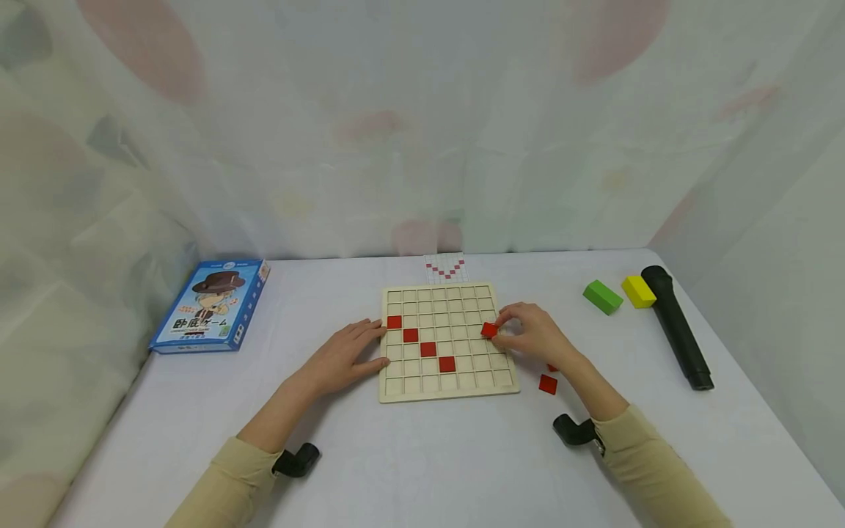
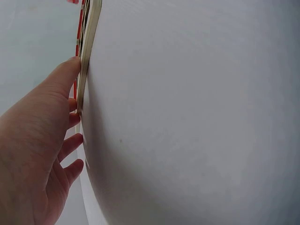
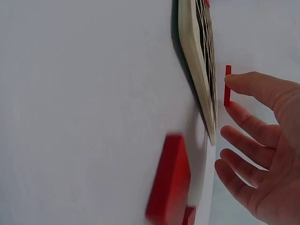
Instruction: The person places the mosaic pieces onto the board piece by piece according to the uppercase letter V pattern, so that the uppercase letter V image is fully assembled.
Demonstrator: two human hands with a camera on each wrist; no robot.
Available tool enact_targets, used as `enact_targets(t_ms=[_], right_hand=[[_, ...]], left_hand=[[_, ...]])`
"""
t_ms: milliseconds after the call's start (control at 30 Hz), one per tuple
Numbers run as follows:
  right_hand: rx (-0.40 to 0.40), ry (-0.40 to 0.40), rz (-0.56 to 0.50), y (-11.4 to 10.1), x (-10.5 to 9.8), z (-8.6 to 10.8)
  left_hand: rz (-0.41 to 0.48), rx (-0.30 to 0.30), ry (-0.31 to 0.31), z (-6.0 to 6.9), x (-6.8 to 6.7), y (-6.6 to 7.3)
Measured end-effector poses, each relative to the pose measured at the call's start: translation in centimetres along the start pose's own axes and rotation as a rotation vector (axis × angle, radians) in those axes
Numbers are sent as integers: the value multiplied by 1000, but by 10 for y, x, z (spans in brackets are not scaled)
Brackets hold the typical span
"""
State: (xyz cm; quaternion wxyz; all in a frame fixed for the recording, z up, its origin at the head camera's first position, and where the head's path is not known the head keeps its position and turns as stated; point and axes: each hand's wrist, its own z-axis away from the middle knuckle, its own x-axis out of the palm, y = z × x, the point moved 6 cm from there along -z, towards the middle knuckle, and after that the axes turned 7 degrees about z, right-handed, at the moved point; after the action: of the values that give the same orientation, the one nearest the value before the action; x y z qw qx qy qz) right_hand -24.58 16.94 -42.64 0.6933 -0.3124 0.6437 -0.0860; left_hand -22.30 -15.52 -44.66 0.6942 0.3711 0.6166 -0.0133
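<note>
A pale wooden grid board [image 1: 412, 381] lies on the table, with several red square tiles [image 1: 428, 349] set in a slanting line across its cells. My left hand [image 1: 342, 358] rests against the board's left edge, thumb and fingers spread. Over the board's right side, my right hand [image 1: 536, 336] pinches another red tile [image 3: 228, 86] between thumb and fingertip; in the right wrist view it is held above the board, apart from it. Right of the board lie loose red tiles [image 1: 548, 384], one partly hidden by my right forearm.
Behind the board lies a small pattern card [image 1: 446, 268] with red squares in a V. A blue box [image 1: 210, 306] sits at the left. Toward the right are a green block [image 1: 603, 297], a yellow block [image 1: 638, 291] and a black cylindrical object [image 1: 680, 330]. Fabric walls enclose the table.
</note>
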Motion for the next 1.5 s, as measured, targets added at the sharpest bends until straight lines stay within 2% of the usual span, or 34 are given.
enact_targets(t_ms=[133,367,533,800,1067,1200,1500], right_hand=[[-35,-38,5,-13,12,-4],[-144,-70,49,-30,24,-8],[-200,-65,74,-37,26,-8],[-237,-57,75,-42,27,-7],[-243,-48,55,-42,26,-4],[-219,-55,21,-38,20,0],[-107,-7,-17,-1,-11,20]], left_hand=[[-3,-8,-2,0,0,0],[-6,-2,1,0,0,0],[-14,1,3,0,1,-2],[-15,-11,-5,-1,1,-2],[-12,-7,-4,-1,2,-2],[-12,-5,-1,0,1,-1],[-7,-14,-5,0,1,-1]])
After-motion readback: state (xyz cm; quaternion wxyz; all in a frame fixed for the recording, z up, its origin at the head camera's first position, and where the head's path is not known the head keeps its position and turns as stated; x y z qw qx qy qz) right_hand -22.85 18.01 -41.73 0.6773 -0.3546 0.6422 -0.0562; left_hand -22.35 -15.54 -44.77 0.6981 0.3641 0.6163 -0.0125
